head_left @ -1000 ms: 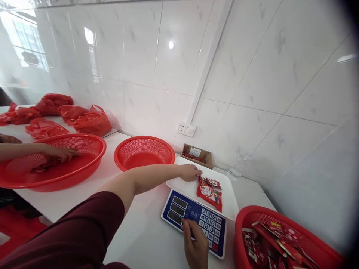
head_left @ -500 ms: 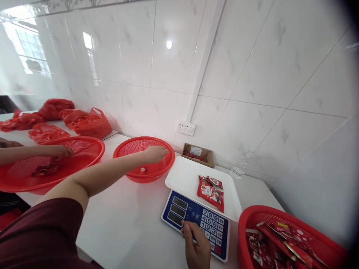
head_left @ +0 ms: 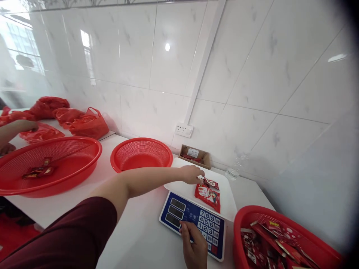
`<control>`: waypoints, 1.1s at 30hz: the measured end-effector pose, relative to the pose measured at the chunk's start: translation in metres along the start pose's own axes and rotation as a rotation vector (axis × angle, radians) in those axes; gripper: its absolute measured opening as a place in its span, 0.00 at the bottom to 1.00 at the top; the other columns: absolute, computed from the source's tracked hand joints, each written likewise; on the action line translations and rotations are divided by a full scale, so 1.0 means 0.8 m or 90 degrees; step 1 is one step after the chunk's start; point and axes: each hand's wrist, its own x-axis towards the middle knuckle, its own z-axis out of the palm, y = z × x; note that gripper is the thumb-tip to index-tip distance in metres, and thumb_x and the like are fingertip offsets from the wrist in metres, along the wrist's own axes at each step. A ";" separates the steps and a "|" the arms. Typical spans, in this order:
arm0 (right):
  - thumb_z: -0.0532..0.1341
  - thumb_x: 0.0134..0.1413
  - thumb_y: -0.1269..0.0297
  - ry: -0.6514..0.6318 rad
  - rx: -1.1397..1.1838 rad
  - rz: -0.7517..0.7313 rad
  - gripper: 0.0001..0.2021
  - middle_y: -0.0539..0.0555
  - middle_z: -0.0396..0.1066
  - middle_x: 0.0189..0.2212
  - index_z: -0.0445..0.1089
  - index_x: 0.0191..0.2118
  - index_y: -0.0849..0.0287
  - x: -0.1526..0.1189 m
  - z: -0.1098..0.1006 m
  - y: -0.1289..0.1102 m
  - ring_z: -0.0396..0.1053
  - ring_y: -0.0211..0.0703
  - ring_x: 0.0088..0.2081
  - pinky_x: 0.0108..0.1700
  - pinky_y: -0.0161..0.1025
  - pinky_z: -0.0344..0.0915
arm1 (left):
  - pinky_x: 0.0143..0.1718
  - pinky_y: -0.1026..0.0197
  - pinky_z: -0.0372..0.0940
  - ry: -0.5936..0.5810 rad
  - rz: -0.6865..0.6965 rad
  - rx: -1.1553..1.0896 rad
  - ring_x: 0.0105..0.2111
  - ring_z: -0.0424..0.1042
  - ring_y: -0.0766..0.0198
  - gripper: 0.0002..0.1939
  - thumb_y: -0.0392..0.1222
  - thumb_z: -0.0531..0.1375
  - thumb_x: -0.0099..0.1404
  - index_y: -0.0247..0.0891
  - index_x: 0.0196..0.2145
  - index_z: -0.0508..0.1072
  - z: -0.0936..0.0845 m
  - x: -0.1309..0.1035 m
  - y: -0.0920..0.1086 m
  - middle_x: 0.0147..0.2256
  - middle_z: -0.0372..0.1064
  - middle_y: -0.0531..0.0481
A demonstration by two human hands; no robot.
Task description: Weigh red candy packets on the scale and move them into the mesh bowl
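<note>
On the white table point(head_left: 137, 231), three red mesh baskets: far-left one point(head_left: 82, 160) with a few packets point(head_left: 39, 171), middle one point(head_left: 141, 144), right one point(head_left: 238, 239) piled with more packets point(head_left: 269, 246). Digital scale point(head_left: 193, 215) sits left of the right basket, white tray point(head_left: 226, 192) on its far side; readout too dim to read.

Change: left hand point(head_left: 192, 175) was over the middle basket half a second ago, now back over the tray. Fingers bent down, part open, at the packets' far left edge; grip or contact: can't tell. Right hand point(head_left: 195, 244) stays at the scale's front edge, loosely curled, thumb to fingers, nothing visible in it. Co-worker's hand point(head_left: 29, 126) has left the far-left basket, now by the red bags.

Tray packets: large red packet point(head_left: 208, 197) flat, smaller packet point(head_left: 211, 183) at its far edge. Both lie much as before, so I judge attention is back on the tray, its load about the same.
</note>
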 end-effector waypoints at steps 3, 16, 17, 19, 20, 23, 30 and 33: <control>0.53 0.59 0.61 -0.003 -0.010 0.001 0.13 0.52 0.72 0.22 0.72 0.30 0.59 0.001 0.000 0.003 0.69 0.37 0.24 0.26 0.29 0.65 | 0.43 0.53 0.63 -0.028 -0.031 0.007 0.49 0.65 0.51 0.23 0.55 0.54 0.60 0.39 0.48 0.66 0.014 0.031 0.014 0.48 0.65 0.41; 0.53 0.58 0.60 -0.004 0.008 0.017 0.13 0.51 0.71 0.21 0.72 0.29 0.59 0.004 0.000 -0.004 0.68 0.36 0.22 0.25 0.30 0.64 | 0.44 0.52 0.64 0.027 -0.133 0.008 0.44 0.66 0.59 0.16 0.46 0.55 0.64 0.35 0.47 0.66 -0.003 -0.013 -0.037 0.46 0.65 0.45; 0.53 0.58 0.61 -0.008 0.011 0.019 0.13 0.51 0.71 0.21 0.72 0.29 0.59 0.004 0.000 -0.005 0.68 0.36 0.22 0.25 0.30 0.64 | 0.44 0.52 0.64 0.041 -0.140 0.012 0.44 0.66 0.59 0.16 0.45 0.55 0.64 0.35 0.47 0.65 -0.010 -0.026 -0.046 0.47 0.65 0.45; 0.54 0.58 0.61 -0.005 0.021 0.024 0.12 0.51 0.71 0.22 0.72 0.29 0.58 0.003 0.000 -0.007 0.68 0.37 0.23 0.26 0.30 0.64 | 0.42 0.55 0.64 0.065 -0.166 0.024 0.44 0.66 0.58 0.15 0.43 0.54 0.63 0.37 0.47 0.64 -0.025 -0.056 -0.066 0.47 0.65 0.44; 0.54 0.58 0.61 0.002 0.028 0.031 0.12 0.51 0.71 0.22 0.72 0.30 0.58 0.002 0.001 -0.009 0.68 0.37 0.24 0.26 0.30 0.64 | 0.41 0.57 0.64 0.073 -0.184 0.031 0.44 0.67 0.57 0.15 0.42 0.54 0.62 0.38 0.47 0.65 -0.033 -0.072 -0.078 0.47 0.65 0.44; 0.54 0.58 0.60 0.030 0.054 0.054 0.12 0.51 0.70 0.22 0.72 0.29 0.57 -0.001 0.006 -0.013 0.68 0.38 0.24 0.27 0.32 0.63 | 0.38 0.56 0.64 0.077 -0.245 0.059 0.42 0.68 0.53 0.14 0.40 0.52 0.62 0.39 0.45 0.66 -0.051 -0.112 -0.108 0.44 0.66 0.42; 0.54 0.57 0.57 0.045 0.083 0.050 0.14 0.50 0.69 0.20 0.72 0.27 0.56 -0.004 0.014 -0.018 0.66 0.37 0.22 0.24 0.33 0.60 | 0.48 0.54 0.60 0.066 -0.170 0.073 0.52 0.60 0.52 0.19 0.46 0.51 0.63 0.41 0.52 0.63 -0.048 -0.107 -0.089 0.52 0.62 0.43; 0.54 0.58 0.58 0.042 0.072 0.048 0.13 0.51 0.69 0.20 0.72 0.28 0.56 -0.003 0.011 -0.012 0.66 0.37 0.22 0.25 0.33 0.61 | 0.52 0.59 0.57 0.049 -0.047 0.060 0.54 0.60 0.59 0.19 0.47 0.51 0.65 0.42 0.52 0.63 -0.032 -0.063 -0.044 0.54 0.61 0.47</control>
